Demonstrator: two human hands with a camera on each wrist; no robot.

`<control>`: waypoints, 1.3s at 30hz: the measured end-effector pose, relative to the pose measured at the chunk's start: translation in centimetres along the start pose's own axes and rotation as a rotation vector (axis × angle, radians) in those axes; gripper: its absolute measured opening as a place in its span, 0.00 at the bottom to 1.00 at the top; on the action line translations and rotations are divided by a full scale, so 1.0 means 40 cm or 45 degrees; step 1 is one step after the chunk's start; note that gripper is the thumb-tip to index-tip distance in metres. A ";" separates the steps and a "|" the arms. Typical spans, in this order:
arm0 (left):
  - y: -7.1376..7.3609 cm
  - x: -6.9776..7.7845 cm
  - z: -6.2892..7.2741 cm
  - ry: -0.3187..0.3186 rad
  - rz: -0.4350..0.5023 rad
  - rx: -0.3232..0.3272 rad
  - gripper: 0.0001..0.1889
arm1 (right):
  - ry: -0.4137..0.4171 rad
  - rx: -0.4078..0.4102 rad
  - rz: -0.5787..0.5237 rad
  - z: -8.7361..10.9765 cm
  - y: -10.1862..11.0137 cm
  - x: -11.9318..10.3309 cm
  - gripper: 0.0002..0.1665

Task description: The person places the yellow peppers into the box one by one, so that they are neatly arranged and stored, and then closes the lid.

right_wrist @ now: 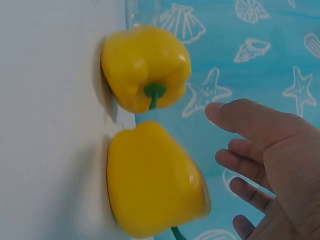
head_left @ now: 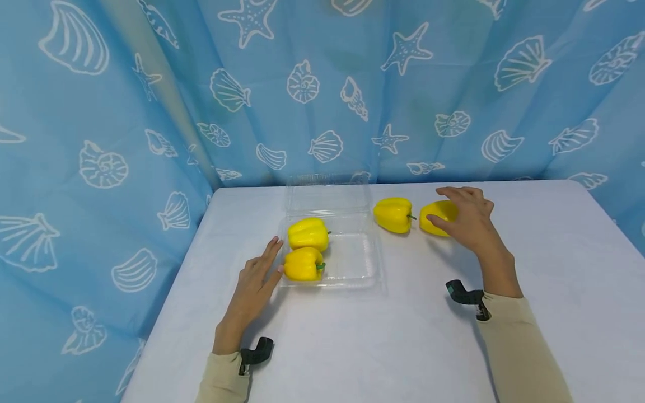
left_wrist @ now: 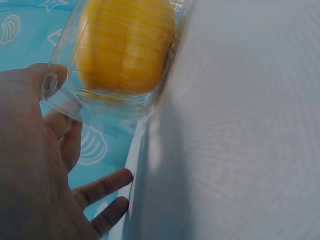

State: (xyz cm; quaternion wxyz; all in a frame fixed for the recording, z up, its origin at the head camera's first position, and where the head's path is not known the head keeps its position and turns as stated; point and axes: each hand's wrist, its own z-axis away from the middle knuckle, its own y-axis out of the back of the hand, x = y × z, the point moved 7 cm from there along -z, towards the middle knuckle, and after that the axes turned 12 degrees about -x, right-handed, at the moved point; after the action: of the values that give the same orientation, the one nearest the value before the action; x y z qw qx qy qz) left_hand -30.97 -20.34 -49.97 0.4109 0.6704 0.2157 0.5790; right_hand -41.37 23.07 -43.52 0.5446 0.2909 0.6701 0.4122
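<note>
A clear plastic clamshell box (head_left: 353, 257) lies with its lid (head_left: 327, 198) folded back. Two yellow bell peppers, one farther back (head_left: 307, 234) and one nearer (head_left: 303, 265), sit in its left half. My left hand (head_left: 254, 288) is at the box's left side, fingers extended and thumb by the near corner; the left wrist view shows the thumb against the clear rim (left_wrist: 59, 102). Right of the box are two more yellow bell peppers. My right hand (head_left: 471, 221) hovers over the rightmost pepper (head_left: 435, 217), thumb and fingers spread, with a gap visible in the right wrist view. The other pepper (head_left: 393, 215) lies just left.
A white cloth (head_left: 403, 341) covers the table. Behind it and along the left hangs a blue curtain (head_left: 322, 112) printed with shells and starfish. Each wrist wears a black camera mount, seen on the left sleeve (head_left: 257, 351) and right sleeve (head_left: 463, 294).
</note>
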 end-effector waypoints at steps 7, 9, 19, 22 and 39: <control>0.000 -0.009 0.004 -0.001 -0.002 0.001 0.30 | -0.108 -0.084 -0.036 -0.004 -0.005 0.033 0.43; 0.000 -0.010 0.004 0.004 0.003 0.002 0.30 | -0.130 -0.115 -0.039 -0.005 -0.008 0.042 0.45; 0.001 -0.013 0.000 0.003 0.008 0.003 0.30 | -0.159 -0.173 -0.041 -0.002 -0.017 0.073 0.47; -0.001 -0.014 0.001 -0.015 -0.004 0.006 0.30 | -0.154 -0.171 -0.047 0.002 -0.019 0.081 0.45; -0.007 -0.011 -0.003 -0.001 -0.010 -0.004 0.30 | -0.138 -0.058 -0.029 0.019 0.010 0.083 0.41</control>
State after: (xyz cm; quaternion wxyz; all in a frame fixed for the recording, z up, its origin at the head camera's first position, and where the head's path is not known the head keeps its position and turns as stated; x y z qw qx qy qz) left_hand -31.16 -20.49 -50.45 0.4142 0.6692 0.2172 0.5774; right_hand -41.43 26.24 -44.84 0.5911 0.2927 0.6333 0.4049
